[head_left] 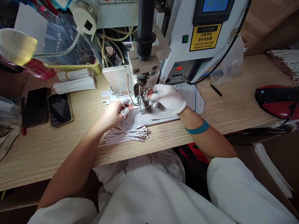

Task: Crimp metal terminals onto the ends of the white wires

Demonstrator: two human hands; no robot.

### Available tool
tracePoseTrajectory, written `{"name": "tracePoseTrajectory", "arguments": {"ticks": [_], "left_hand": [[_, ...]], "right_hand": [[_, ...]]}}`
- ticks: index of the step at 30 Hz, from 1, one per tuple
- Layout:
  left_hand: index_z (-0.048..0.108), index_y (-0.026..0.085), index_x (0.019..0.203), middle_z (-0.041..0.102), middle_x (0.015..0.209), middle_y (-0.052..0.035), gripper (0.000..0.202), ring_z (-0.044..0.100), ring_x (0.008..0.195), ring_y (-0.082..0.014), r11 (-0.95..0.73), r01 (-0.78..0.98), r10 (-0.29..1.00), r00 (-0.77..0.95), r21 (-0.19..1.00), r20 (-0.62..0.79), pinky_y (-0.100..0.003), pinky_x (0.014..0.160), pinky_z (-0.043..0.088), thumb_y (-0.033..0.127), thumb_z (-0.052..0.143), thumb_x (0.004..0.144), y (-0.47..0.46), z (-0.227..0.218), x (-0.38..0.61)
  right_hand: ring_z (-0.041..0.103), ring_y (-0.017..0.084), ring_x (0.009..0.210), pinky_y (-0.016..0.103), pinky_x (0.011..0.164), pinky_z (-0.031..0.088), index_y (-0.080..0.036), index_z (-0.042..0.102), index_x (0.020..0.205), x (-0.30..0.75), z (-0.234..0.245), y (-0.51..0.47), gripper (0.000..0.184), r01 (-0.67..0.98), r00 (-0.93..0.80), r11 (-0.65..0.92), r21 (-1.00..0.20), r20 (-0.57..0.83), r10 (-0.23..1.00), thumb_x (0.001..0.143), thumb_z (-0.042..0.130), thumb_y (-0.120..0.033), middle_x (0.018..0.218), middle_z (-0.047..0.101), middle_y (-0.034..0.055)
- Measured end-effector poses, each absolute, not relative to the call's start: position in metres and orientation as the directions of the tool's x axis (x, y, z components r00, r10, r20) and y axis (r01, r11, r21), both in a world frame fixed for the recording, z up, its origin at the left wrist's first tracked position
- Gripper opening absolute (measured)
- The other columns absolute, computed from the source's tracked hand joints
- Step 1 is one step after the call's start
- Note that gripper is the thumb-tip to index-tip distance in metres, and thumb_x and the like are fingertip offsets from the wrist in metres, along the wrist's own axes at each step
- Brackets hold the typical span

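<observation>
My left hand point(114, 113), bare with white finger cots, pinches a few white strips point(109, 103) beside the machine's press head point(141, 82). My right hand point(168, 98), in a white glove, sits just right of the head's tip, its fingers close to the spot under it. I cannot tell whether those fingers hold anything. Both hands rest over a speckled white work plate point(161, 117). A loose pile of white strips with red-marked ends point(125, 136) lies on the wooden bench point(46, 155) below my left wrist.
Bundled white strips point(74, 80) and several phones, including point(59, 109), lie on the bench at left. Further right are a black pen point(216, 89) and a red-and-black object point(277, 102). Tubing and wires surround the machine point(187, 46).
</observation>
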State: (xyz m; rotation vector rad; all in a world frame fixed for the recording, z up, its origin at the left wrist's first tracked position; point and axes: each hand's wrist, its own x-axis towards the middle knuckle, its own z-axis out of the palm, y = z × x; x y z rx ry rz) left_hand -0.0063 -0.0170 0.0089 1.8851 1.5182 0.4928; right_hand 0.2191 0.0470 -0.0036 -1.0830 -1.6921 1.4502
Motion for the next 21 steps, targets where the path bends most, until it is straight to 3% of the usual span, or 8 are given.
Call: {"name": "tracePoseTrajectory", "arguments": {"ticks": [4, 7, 11, 16, 21], "left_hand": [[0.063, 0.015, 0.084, 0.065, 0.079, -0.0038, 0.032, 0.056, 0.074, -0.0171, -0.091, 0.635, 0.974, 0.216, 0.767, -0.063, -0.025, 0.064, 0.041, 0.046, 0.057, 0.082, -0.015, 0.007, -0.006], [0.068, 0.015, 0.088, 0.069, 0.088, -0.0057, 0.038, 0.06, 0.082, -0.0199, -0.033, 0.558, 0.969, 0.221, 0.829, -0.111, -0.027, 0.069, 0.044, 0.051, 0.061, 0.08, -0.015, 0.006, -0.006], [0.069, 0.014, 0.088, 0.069, 0.085, -0.0055, 0.041, 0.059, 0.079, -0.0197, 0.008, 0.56, 0.969, 0.201, 0.829, -0.145, -0.027, 0.066, 0.044, 0.053, 0.064, 0.076, -0.016, 0.005, -0.003], [0.07, 0.014, 0.089, 0.069, 0.084, -0.0055, 0.04, 0.06, 0.082, -0.0212, 0.043, 0.586, 0.973, 0.159, 0.809, -0.167, -0.027, 0.067, 0.044, 0.052, 0.064, 0.076, -0.014, 0.006, 0.002], [0.071, 0.014, 0.091, 0.068, 0.075, -0.0037, 0.036, 0.059, 0.073, -0.0195, 0.086, 0.596, 0.968, 0.141, 0.798, -0.209, -0.027, 0.064, 0.043, 0.045, 0.064, 0.074, -0.011, 0.005, 0.003]], "right_hand": [[0.052, 0.009, 0.058, 0.022, 0.045, 0.042, -0.013, 0.062, 0.079, 0.214, -0.009, 0.047, 0.015, 0.065, -0.409, -0.001, -0.998, -0.028, 0.912, 0.071, 0.072, -0.02, 0.073, 0.059, 0.0021], [0.053, 0.009, 0.054, 0.021, 0.043, 0.045, -0.013, 0.061, 0.079, 0.213, -0.01, 0.044, 0.017, 0.02, -0.462, -0.133, -0.991, -0.127, 0.878, 0.072, 0.073, -0.023, 0.07, 0.058, 0.0015], [0.055, 0.009, 0.051, 0.019, 0.04, 0.046, -0.014, 0.058, 0.078, 0.208, -0.01, 0.04, 0.013, 0.023, -0.527, -0.232, -0.972, -0.209, 0.824, 0.074, 0.07, -0.016, 0.068, 0.059, 0.0016], [0.053, 0.007, 0.046, 0.016, 0.034, 0.04, -0.014, 0.055, 0.078, 0.204, -0.008, 0.039, 0.012, 0.007, -0.563, -0.28, -0.96, -0.235, 0.793, 0.073, 0.063, -0.006, 0.065, 0.058, -0.0002], [0.05, 0.006, 0.044, 0.015, 0.031, 0.034, -0.016, 0.054, 0.079, 0.205, -0.01, 0.042, 0.013, 0.013, -0.593, -0.305, -0.952, -0.253, 0.764, 0.074, 0.061, -0.006, 0.064, 0.055, -0.0015]]}}
